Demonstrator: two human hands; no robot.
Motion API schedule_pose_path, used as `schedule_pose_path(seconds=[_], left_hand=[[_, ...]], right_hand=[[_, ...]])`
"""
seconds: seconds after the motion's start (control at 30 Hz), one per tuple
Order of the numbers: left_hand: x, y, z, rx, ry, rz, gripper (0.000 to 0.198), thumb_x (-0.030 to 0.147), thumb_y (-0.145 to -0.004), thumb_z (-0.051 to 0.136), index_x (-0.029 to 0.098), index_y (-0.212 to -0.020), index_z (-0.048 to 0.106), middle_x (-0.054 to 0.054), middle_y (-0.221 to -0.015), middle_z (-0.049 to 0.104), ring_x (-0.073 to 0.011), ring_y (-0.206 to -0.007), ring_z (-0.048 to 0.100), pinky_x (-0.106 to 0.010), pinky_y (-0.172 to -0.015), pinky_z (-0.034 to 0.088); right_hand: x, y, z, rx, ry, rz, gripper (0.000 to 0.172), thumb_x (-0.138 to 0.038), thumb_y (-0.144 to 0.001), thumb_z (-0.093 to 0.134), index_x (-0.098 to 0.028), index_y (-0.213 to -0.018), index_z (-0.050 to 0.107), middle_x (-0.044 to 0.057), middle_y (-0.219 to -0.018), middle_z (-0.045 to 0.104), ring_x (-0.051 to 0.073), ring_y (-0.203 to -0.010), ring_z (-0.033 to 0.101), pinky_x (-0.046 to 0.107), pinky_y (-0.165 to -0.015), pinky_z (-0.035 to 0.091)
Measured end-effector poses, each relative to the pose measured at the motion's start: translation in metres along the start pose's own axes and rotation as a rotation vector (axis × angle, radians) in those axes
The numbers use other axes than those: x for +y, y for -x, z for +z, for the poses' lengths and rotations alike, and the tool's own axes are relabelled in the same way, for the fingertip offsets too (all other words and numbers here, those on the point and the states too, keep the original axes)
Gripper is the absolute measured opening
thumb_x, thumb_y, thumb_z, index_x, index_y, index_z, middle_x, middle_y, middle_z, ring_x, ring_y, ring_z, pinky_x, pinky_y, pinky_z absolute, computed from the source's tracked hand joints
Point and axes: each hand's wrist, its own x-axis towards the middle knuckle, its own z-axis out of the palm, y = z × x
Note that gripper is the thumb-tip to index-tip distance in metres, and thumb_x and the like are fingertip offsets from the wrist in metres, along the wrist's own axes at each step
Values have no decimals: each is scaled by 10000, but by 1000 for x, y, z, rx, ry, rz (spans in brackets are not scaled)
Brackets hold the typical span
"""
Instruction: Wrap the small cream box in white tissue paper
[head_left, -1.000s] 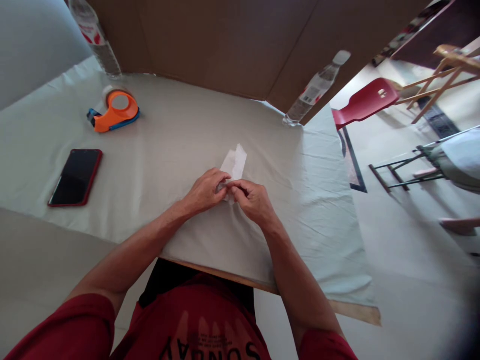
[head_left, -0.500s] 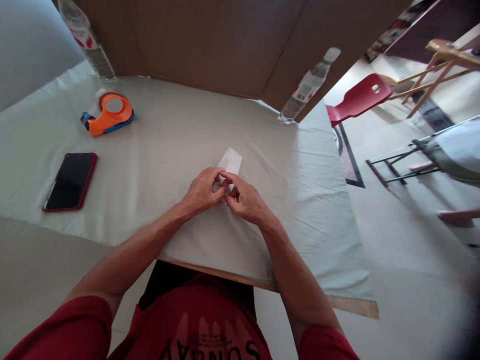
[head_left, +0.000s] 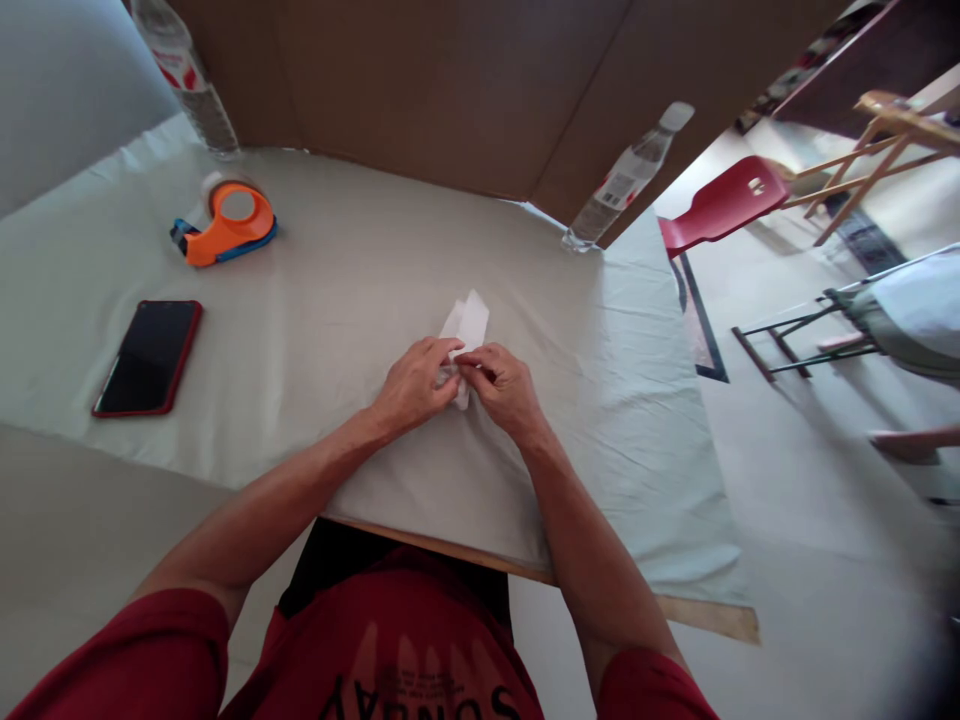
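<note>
A small piece of folded white paper (head_left: 471, 322) stands up between my two hands over the cloth-covered table, its pointed top facing away from me. My left hand (head_left: 418, 380) grips its left side, with the thumb below and the index finger above. On the other side, my right hand (head_left: 504, 388) pinches the paper with thumb and index finger, the remaining fingers curled in. The fingers hide the paper's middle, while a short lower end pokes out beneath them.
An orange and blue tape dispenser (head_left: 231, 222) and a phone with a red case (head_left: 148, 358) lie at the left. Two water bottles, one left (head_left: 187, 85) and one right (head_left: 626, 180), stand by a brown cardboard panel (head_left: 420, 90). A red chair (head_left: 724, 205) and a seated person (head_left: 919, 310) are at right.
My right fingers have drawn slightly apart from the left ones. More of the paper shows, both its raised folds above and its end below. The view has shifted slightly.
</note>
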Motion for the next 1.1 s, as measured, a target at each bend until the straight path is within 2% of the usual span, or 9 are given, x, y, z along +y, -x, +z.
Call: schedule_pose_path(seconds=[0.17,0.37,0.53,0.6,0.73,0.87,0.97,1.03,1.1], left_hand=[[1,2,2,20,-73,16,182,187,-849,583,198,-1031,570,-76,-1002,666,-206,-951,627,-352,-870,522],[1,-1,1,1,-68,-13,410,189,-833,588,181,-1241,551,-86,-1050,674,-209,-976,629,-352,-903,521],[4,-8,-5,-121,-105,-31,243,200,-822,566,181,-1041,670,-78,-975,670,-209,-930,628,-328,-845,523],[5,-10,-6,-154,-117,-51,232,210,-824,565,178,-1014,692,-80,-959,668,-207,-910,631,-324,-828,526],[6,-10,-6,-169,-131,-87,255,217,-829,570,163,-1028,719,-100,-1002,667,-219,-921,643,-340,-841,532],[7,-9,-5,-170,-129,-91,286,211,-831,571,149,-1065,723,-109,-1023,665,-230,-938,647,-357,-867,535],[8,-9,-6,-171,-129,-89,291,210,-833,568,136,-1068,723,-115,-1023,660,-229,-922,646,-359,-855,537],[8,-9,-6,-168,-130,-85,287,208,-832,567,137,-1062,723,-113,-1017,657,-228,-919,643,-357,-849,538],[8,-8,-6,-164,-130,-80,278,206,-833,565,150,-1056,722,-103,-1002,655,-221,-912,638,-352,-845,538]], right_hand=[[3,-5,3,-62,2,-46,205,-204,-869,577,-255,-906,772,52,-919,703,183,-848,641,327,-799,509],[3,-11,-4,-130,38,-97,213,-171,-860,571,-234,-918,766,56,-937,719,176,-847,656,314,-795,512],[0,-7,-7,-101,65,-164,206,-200,-883,553,-230,-922,753,58,-990,756,177,-895,693,306,-817,535],[1,-6,-10,-48,61,-147,200,-221,-876,559,-223,-928,752,62,-997,759,174,-872,699,300,-792,545],[10,-12,-18,104,27,142,198,-285,-846,590,-170,-931,726,62,-882,737,151,-671,682,280,-644,536],[22,-30,-17,21,-72,470,287,-309,-796,649,-129,-1018,676,56,-844,702,137,-551,650,230,-449,438],[24,-46,-11,-27,-140,576,257,-317,-790,681,-136,-971,655,14,-704,654,111,-468,566,208,-374,345],[22,-57,-9,-72,-168,604,195,-335,-809,683,-148,-843,638,-27,-550,570,89,-411,473,206,-366,301],[20,-68,-8,-119,-195,628,247,-366,-804,705,-169,-716,586,-57,-447,478,73,-381,391,209,-370,264]])
